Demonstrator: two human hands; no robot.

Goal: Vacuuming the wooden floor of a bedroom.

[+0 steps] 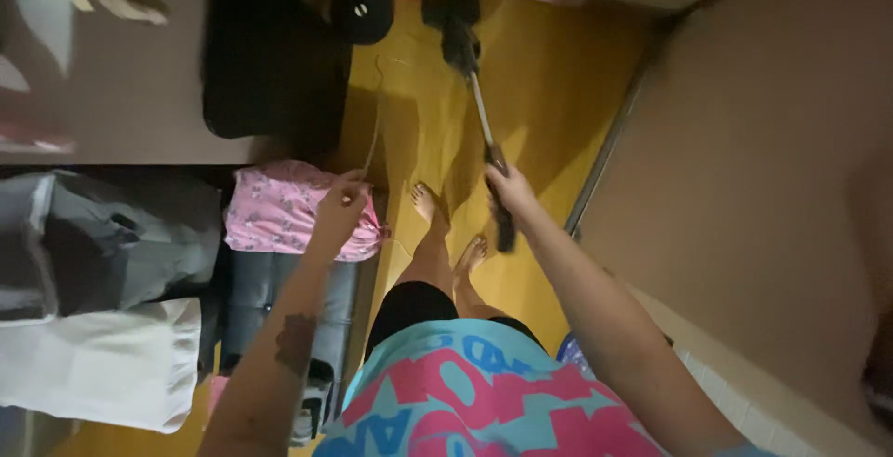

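My right hand [512, 192] grips the handle of a long-handled vacuum cleaner [470, 76], whose dark head rests on the yellow floor [549, 85] ahead of my bare feet. My left hand [341, 204] is closed on a thin cord [374, 132] that runs up and away over the floor. Just beside that hand lies a pink patterned cloth [270, 211] on a pile of things.
A dark mat or cushion [270, 57] lies at the upper left, with a round black object [361, 8] beside it. Grey and white bags [102, 308] are stacked at the left. A brown wall or door [772, 169] stands at the right, a tiled ledge below it.
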